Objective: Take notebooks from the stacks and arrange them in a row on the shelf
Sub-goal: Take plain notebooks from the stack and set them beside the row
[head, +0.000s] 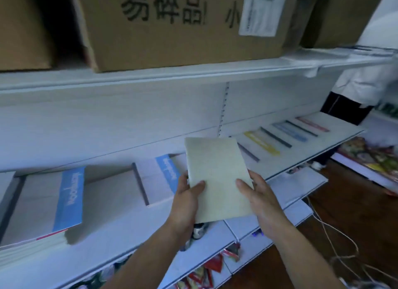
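I hold a pale cream notebook [216,176] in front of the white shelf [120,252], its plain cover facing me. My left hand [185,202] grips its lower left edge with the thumb on the cover. My right hand [258,198] grips the lower right edge the same way. A tall stack of notebooks with a blue band [43,204] sits at the left of the shelf. A second blue-banded stack [159,176] lies just left of the held notebook. Further right, several notebooks lie flat in a row [280,138] with yellow, blue and pink bands.
Large cardboard boxes [172,26] stand on the upper shelf. Lower shelves hold red packaged goods [213,265]. A dark box [344,108] sits at the far right end. Cables [336,241] trail over the wooden floor at right.
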Motion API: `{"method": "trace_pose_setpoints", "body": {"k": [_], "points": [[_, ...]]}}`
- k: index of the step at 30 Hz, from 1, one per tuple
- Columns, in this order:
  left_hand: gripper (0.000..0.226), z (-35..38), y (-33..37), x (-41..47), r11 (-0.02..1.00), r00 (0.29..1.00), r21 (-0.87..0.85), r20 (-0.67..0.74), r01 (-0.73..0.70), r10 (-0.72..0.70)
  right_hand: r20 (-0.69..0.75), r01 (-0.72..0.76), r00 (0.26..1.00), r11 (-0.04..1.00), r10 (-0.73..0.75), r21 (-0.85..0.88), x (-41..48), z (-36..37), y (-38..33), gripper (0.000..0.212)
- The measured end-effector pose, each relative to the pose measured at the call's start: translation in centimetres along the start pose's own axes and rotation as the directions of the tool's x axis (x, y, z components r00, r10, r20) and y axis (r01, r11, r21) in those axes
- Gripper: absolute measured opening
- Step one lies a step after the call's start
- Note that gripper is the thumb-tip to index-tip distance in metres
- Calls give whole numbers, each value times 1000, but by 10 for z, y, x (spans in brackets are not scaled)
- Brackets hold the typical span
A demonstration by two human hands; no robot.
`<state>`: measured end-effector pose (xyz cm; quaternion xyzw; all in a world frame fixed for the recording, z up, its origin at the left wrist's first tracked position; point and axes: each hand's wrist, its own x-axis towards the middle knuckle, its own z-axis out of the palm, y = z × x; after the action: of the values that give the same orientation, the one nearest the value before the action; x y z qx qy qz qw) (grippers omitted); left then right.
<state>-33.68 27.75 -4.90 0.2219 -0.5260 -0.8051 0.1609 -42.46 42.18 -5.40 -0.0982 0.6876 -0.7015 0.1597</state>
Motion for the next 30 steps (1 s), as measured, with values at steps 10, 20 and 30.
{"method": "trace_pose_setpoints", "body": {"k": [10, 20, 30], "points": [[32, 237, -95, 24, 981, 976, 161, 169, 110, -137, -256, -3, 967, 995, -21, -95, 19, -254, -3, 27], [22, 382, -147, 117, 965, 935, 213, 287, 150, -208, -394, -55, 919, 996, 25, -66, 107, -394, 7, 21], [21, 575, -183, 287, 959, 903, 205, 343, 197, -259, -474, -77, 880, 986, -2, -147, 288, -554, -38, 27]]}}
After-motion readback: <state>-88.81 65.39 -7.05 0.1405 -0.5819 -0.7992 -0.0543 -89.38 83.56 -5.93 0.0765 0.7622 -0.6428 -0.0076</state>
